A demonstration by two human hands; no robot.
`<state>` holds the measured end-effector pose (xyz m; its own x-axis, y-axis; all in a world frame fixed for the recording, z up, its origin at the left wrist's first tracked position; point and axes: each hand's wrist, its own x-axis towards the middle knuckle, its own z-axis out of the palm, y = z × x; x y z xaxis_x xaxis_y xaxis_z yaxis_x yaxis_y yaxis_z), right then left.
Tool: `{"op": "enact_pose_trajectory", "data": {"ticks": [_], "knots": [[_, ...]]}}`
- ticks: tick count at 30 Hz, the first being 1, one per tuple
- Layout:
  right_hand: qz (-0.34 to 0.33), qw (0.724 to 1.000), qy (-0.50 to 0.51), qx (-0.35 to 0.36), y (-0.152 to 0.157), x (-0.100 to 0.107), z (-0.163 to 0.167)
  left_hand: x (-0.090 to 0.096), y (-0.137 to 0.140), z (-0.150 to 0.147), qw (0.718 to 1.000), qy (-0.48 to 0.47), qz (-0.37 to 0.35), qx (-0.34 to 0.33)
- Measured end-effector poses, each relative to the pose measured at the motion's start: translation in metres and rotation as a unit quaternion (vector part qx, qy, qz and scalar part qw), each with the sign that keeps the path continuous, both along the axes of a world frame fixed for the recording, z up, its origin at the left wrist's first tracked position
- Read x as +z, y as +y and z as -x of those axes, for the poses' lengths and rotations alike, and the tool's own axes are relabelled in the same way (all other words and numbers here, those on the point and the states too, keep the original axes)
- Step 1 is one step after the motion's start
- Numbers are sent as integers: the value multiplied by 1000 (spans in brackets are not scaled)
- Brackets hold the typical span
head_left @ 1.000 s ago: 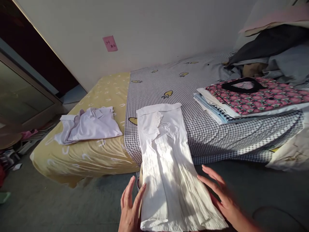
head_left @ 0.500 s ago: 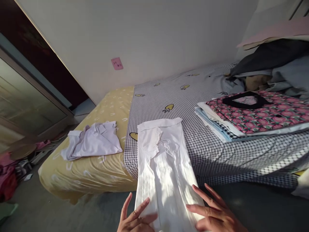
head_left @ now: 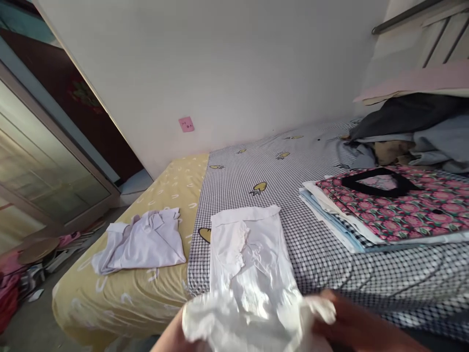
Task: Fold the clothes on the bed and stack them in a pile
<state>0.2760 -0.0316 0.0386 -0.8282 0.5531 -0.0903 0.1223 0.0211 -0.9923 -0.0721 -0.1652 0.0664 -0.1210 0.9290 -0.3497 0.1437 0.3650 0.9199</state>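
A long white ruffled blouse (head_left: 252,259) lies on the edge of the bed, folded narrow, with frills down its middle. Its near end is raised toward me and blurred by motion. My left hand (head_left: 180,333) grips the lower left corner, its fingers mostly behind the cloth. At the lower right corner, my right hand (head_left: 339,318) is closed on the same blouse, smeared and partly covered by fabric. To the left, a folded pale lilac shirt (head_left: 146,242) rests on the bed.
On the right of the bed (head_left: 238,181) is a stack of folded clothes topped by a pink floral garment (head_left: 403,210). Dark and grey clothes (head_left: 414,122) are heaped behind it. A wall (head_left: 256,68) rises at the back. Red cloth (head_left: 9,293) and other items lie on the floor at left.
Both hands have gone from lying spread on the blouse to gripping its near end, which has come up off its earlier hanging position. My view has tilted upward.
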Motion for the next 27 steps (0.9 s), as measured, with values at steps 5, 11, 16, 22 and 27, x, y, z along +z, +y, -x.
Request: {"op": "enact_pose_trajectory", "data": {"ticks": [5, 11, 16, 22, 27], "knots": [[135, 968, 85, -194, 94, 33, 58, 31, 122, 12, 984, -121, -9, 130], [157, 935, 41, -317, 153, -17, 111, 4, 185, 43, 978, -109, 41, 172], [99, 922, 93, -363, 147, -35, 117, -16, 182, 50, 974, -114, 4, 194], [-29, 871, 99, -481, 144, -28, 117, -13, 209, 42, 970, -103, -95, 201], [-130, 850, -93, -502, 159, -37, 119, -24, 239, 46, 969, -62, -67, 229]]}}
